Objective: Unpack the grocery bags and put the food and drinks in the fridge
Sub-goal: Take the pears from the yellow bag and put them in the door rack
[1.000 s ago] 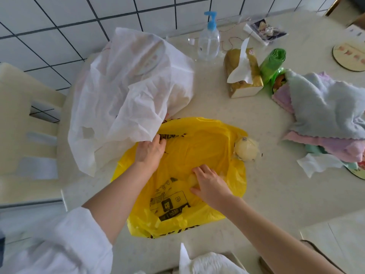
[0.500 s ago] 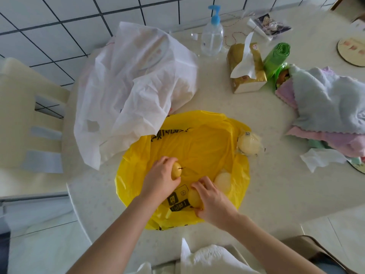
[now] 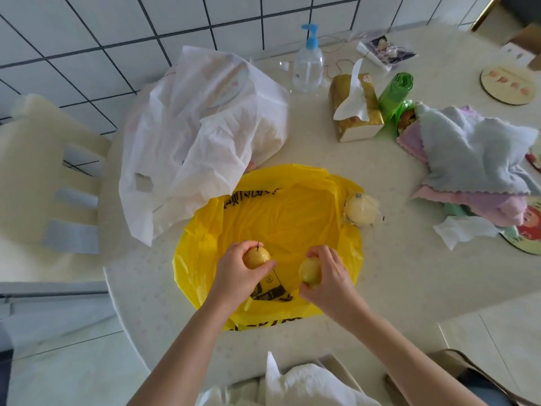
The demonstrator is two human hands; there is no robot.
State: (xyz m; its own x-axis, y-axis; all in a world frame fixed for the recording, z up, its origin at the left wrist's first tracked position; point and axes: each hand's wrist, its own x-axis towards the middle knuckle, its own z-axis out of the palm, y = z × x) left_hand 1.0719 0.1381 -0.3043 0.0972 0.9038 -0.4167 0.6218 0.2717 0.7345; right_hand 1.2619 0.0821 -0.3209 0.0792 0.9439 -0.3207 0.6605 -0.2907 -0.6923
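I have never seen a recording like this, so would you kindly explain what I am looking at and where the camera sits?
There is no machine here: a person wears a camera on the head, looking down at their own two hands. The left hand grips a yellow fruit with a stem, and the right hand grips another yellow fruit, both above an open yellow bag on a pale table. A wrapped fruit lies at the bag's edge. Nearby are a white bag, a tissue box, a pump bottle and folded cloths.

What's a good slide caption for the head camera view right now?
Each hand lifts a yellow fruit, left hand and right hand, over the open yellow bag on the table.
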